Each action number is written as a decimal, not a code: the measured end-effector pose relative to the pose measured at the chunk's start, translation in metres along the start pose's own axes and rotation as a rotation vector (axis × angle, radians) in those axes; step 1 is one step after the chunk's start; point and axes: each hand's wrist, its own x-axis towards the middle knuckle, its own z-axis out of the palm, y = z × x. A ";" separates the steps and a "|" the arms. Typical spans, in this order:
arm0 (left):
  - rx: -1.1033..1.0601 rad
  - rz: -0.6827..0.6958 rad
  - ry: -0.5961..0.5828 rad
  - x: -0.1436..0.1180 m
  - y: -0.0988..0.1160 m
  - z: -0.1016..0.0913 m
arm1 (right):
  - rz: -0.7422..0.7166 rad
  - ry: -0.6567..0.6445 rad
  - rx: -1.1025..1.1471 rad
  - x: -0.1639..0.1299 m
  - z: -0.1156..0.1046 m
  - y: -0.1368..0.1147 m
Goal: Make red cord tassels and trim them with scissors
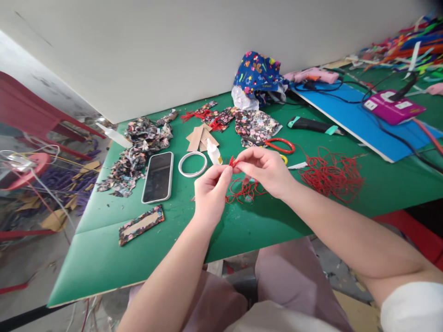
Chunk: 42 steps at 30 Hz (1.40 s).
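Over the green table, my left hand (213, 186) and my right hand (265, 168) meet, fingertips pinching a small bundle of red cord (233, 162) between them. Loose strands of red cord (242, 191) hang or lie just below. A white glue bottle (213, 152) stands right behind my left hand. Beyond my right hand lie scissors with red-orange handles (282, 145), partly over a black floral fabric piece (258, 127). A tangled heap of red cord (332, 177) spreads to the right, by my right forearm.
Left on the table (93, 249) are a phone (158, 177), a white ring (193, 164), crumpled floral fabric (147, 136) and a fabric-edged cardboard strip (141, 225). Cardboard pieces (200, 137) lie behind. A utility knife (314, 125), blue board (374, 129), pink glue gun (311, 75) and purple box (394, 107) with cables sit right.
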 end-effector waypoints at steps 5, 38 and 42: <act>0.019 -0.009 0.001 0.000 0.000 0.000 | 0.013 -0.011 0.032 0.000 0.001 0.000; 0.190 0.082 0.014 -0.002 0.001 -0.003 | 0.021 0.051 0.006 0.002 -0.002 -0.001; 0.119 0.047 0.025 -0.001 -0.001 -0.002 | 0.007 0.146 0.054 0.006 -0.005 -0.001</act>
